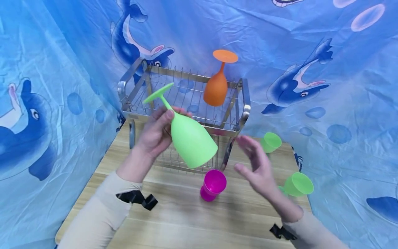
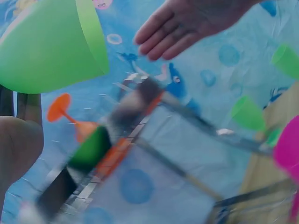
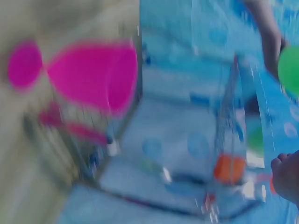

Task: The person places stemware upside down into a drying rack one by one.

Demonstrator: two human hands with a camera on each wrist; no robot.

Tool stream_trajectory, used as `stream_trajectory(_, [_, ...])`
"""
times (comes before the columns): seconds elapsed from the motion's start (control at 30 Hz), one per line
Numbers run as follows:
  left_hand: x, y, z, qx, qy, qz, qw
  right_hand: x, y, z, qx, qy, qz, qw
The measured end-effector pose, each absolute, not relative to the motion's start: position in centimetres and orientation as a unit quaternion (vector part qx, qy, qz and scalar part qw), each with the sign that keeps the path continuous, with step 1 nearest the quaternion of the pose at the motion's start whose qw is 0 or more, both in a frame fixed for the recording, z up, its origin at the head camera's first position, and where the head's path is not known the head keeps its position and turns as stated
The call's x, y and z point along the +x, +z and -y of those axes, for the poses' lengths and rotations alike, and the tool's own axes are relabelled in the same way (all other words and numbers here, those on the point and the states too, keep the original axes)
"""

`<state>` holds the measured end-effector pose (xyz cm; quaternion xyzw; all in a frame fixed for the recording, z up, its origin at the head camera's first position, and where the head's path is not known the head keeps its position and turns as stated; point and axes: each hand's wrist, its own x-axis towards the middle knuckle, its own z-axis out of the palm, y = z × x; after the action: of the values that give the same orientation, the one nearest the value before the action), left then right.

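My left hand [image 1: 158,133] grips a light green plastic goblet [image 1: 192,140] near the top of its stem, where the bowl begins. The goblet is tilted, its foot up to the left and its mouth down to the right. In the left wrist view the bowl of that green goblet [image 2: 51,46] fills the upper left. My right hand [image 1: 256,166] is apart from it on the right, fingers loosely bent and holding nothing. Between the hands a magenta goblet [image 1: 214,183] stands upright on the table, also seen in the blurred right wrist view.
A metal wire dish rack [image 1: 183,128] stands behind the hands. An orange goblet [image 1: 216,88] rests upside down on its upper tier, at the right. Two more light green goblets, a far one [image 1: 271,142] and a near one [image 1: 298,185], are at the wooden table's [image 1: 174,221] right side.
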<state>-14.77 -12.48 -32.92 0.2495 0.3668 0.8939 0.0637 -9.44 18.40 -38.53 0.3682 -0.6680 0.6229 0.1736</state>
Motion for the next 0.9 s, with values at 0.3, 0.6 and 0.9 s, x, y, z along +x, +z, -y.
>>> stream_trajectory(0.3, [-18.4,-24.6,15.1,0.242,0.852,-0.463,0.034,-15.9,-35.1,-21.0,0.286,0.446,0.779,0.335])
stream_trajectory(0.6, [-22.5,-20.4,15.9,0.222,0.826,-0.517,0.033,-17.6,-34.2,-18.4,0.198,0.486,0.797,0.298])
stream_trajectory(0.9, [-27.3,-19.5,15.5,0.158,0.793,-0.588,0.006,-18.1,-34.5,-17.1,0.183,0.502,0.783,0.319])
